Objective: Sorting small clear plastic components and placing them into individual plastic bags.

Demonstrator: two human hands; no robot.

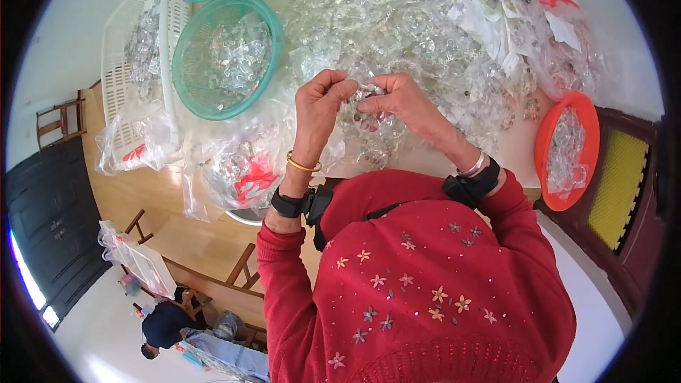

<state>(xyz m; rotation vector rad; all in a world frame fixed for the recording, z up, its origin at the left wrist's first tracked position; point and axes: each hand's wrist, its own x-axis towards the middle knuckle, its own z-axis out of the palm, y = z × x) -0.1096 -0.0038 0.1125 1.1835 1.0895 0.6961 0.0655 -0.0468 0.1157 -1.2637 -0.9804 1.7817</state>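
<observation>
My left hand [317,112] and my right hand [409,105] meet over the near part of the table. Thumbs and forefingers of both are closed on a small clear plastic packet [361,92] with something shiny in it; its contents are too small to make out. Just beyond and around the fingers spreads a wide heap of small clear packets [397,25], many with tiny beaded or metallic pieces inside. A gold-coloured bangle circles my left wrist and a silvery one my right; each forearm also wears a black strap.
To the left stand a green plastic basket [180,74] of packets and a white slotted crate [117,71]. A red-orange basket [545,149] sits at the table's right edge. Large plastic bags [245,163] crowd the near left edge. A person [162,326] bends at another table, lower left.
</observation>
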